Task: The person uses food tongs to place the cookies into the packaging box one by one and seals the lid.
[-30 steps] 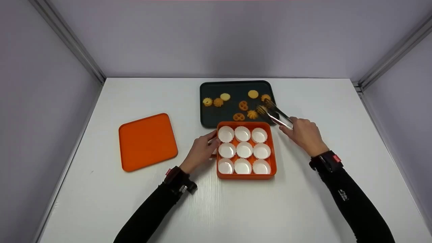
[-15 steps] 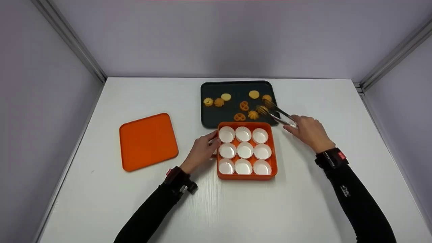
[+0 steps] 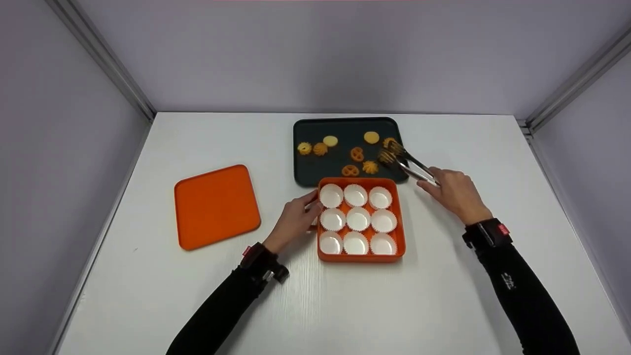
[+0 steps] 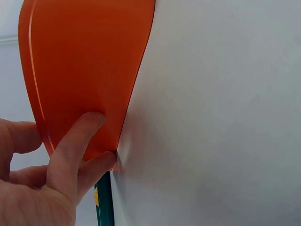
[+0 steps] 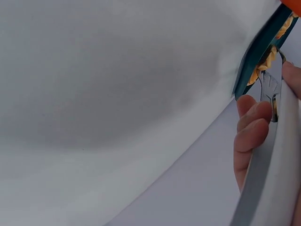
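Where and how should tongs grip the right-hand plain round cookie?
Probably from above, tongs on the near and far edges of the plain round cookie: it seems flat, with bare tray before and behind, but a ridged cookie close on its right.

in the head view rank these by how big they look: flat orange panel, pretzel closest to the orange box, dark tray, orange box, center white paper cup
1. Dark tray and orange box: too alike to rank
2. Flat orange panel
3. Center white paper cup
4. Pretzel
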### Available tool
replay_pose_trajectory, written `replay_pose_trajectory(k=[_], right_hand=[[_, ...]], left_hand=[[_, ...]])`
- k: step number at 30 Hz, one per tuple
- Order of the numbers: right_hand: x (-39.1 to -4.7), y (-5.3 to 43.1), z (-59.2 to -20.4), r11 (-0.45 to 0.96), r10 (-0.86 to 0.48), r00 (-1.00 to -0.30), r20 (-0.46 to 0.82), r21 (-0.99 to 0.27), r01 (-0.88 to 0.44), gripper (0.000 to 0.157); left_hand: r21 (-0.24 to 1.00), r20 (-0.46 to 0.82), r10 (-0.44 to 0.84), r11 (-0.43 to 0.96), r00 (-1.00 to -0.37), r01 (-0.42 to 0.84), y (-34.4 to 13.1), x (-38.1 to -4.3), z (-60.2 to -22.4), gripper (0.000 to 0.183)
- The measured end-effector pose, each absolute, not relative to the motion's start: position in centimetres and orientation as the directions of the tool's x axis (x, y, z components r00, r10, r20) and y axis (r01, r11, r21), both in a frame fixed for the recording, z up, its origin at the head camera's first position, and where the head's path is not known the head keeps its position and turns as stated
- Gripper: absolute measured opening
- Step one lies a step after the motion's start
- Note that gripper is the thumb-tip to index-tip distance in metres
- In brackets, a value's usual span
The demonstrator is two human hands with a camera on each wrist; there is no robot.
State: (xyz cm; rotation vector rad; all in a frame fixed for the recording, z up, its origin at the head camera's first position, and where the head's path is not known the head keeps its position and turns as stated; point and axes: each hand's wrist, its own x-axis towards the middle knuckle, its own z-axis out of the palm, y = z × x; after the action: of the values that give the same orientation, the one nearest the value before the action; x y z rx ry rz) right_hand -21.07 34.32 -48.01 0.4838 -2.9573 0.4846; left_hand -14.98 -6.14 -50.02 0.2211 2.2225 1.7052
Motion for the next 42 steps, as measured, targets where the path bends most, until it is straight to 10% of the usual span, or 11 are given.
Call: replay_pose_trajectory(k=[28, 42], right_hand=[[-21.6, 33.8, -43.7, 0.948, -0.273, -0.954, -0.121, -0.205, -0.245, 0.044], [-21.3, 34.2, -43.6, 0.928, -0.313, -0.948, -0.062, -0.233, -0.291, 0.038]], left_hand=[[0.959, -0.148, 0.322, 0.278, -0.935, -0.056, -6.2, -15.1, -50.1, 0.052], [0.963, -0.155, 0.32, 0.262, -0.935, -0.07, -6.2, -15.0, -50.2, 0.053]])
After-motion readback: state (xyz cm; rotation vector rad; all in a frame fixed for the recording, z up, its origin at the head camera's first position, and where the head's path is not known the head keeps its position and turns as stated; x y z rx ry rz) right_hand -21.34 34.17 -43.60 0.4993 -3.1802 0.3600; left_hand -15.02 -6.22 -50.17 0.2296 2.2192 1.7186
